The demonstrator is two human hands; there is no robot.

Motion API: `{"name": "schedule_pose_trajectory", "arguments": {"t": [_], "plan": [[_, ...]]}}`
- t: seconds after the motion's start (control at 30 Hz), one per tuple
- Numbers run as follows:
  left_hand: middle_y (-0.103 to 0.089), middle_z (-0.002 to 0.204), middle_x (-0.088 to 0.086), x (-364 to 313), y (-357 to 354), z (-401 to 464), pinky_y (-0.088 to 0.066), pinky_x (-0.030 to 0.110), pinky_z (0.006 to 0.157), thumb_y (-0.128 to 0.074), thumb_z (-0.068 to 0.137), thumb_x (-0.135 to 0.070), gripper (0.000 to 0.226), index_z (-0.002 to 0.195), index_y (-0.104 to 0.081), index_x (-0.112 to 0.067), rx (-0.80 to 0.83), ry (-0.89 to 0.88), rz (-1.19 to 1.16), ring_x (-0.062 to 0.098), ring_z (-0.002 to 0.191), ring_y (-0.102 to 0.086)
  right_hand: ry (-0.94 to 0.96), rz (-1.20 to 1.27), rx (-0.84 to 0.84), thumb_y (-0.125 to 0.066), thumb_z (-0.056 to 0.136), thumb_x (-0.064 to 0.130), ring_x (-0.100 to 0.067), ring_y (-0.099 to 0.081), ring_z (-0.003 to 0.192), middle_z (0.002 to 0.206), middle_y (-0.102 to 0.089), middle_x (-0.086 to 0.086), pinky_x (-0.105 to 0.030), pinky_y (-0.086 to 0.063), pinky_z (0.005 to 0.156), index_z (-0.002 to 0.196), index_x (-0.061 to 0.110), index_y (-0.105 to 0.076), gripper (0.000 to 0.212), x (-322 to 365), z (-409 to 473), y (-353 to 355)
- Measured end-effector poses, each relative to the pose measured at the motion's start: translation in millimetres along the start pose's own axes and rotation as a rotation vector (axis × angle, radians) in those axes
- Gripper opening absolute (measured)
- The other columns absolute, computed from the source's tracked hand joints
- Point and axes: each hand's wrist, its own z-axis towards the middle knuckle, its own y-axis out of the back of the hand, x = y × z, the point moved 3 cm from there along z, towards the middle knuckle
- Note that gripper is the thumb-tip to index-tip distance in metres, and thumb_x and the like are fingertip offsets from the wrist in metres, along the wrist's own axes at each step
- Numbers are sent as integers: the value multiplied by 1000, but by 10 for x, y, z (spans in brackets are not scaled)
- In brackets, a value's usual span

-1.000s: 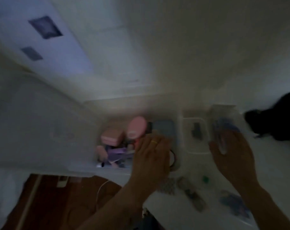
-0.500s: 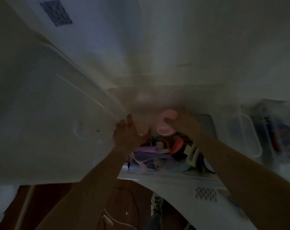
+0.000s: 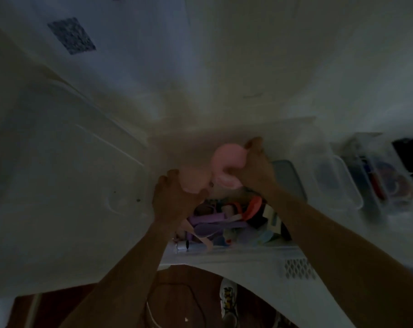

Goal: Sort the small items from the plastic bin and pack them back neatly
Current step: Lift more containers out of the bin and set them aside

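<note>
Both hands over bin (image 3: 224, 253): left hand (image 3: 174, 200) grips pale pink box (image 3: 193, 178), right hand (image 3: 255, 169) grips pink case (image 3: 226, 166), likely lifting for sorting.

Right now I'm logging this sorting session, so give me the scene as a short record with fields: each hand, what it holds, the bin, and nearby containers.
left hand: grips a pale pink item at the bin's far-left end
right hand: grips a rounded pink case above the bin
plastic bin: holds a jumble of small items, purple, orange and dark pieces among them
clear containers: stand right of the bin; contents blurred
lighting: dim, fine detail hard to tell
</note>
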Motion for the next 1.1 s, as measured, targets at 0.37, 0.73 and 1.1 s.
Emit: {"name": "schedule_pose_trajectory", "arguments": {"t": [0.37,0.73,1.1], "plan": [[-59,122,8,-1680,560,-769,-50,34,80,-68,56,-67,93,133,-52,-16,-290,-499,-179,28,105,-60,-283,674,-375,-87,56,57,-17,-66,96,115,-65,1,-33,-59,71,130,16,-53,90,-808,-1114,2161],[-56,121,2,-3534,-1239,-2339,-51,34,85,-74,55,-61,95,137,-47,-21,56,-784,-188,24,108,-58,-814,755,-755,-87,62,49,-23,-64,79,104,-68,-11,-45,-58,70,116,7,-62,72,-3475,-2465,3231],[-49,130,-4,-3666,-2426,-2544,-48,29,90,-70,49,-61,111,147,-32,-25,216,-721,16,17,117,-52,-865,719,-490,-87,56,53,-33,-69,91,106,-69,-14,-46,-59,79,120,2,-61,86,-4429,-1321,2775]]}}
